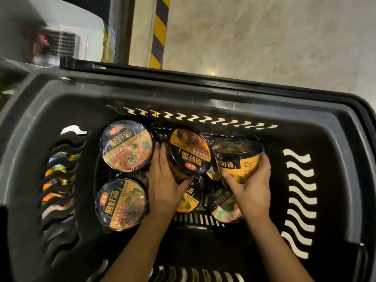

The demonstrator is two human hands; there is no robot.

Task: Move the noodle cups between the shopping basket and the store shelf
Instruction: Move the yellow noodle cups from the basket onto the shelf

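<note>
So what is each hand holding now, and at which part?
Each hand grips one noodle cup by its side wall. The left hand holds a tilted cup; the right hand holds another, fingers curled round it, inside the basket.

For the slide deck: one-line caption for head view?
Left hand and right hand each grip a noodle cup inside the basket.

A pale stone floor fills the top right. A post with yellow and black stripes stands on it. At the top left sits a blurry white box with a grille. Bright packets show at the left.
</note>
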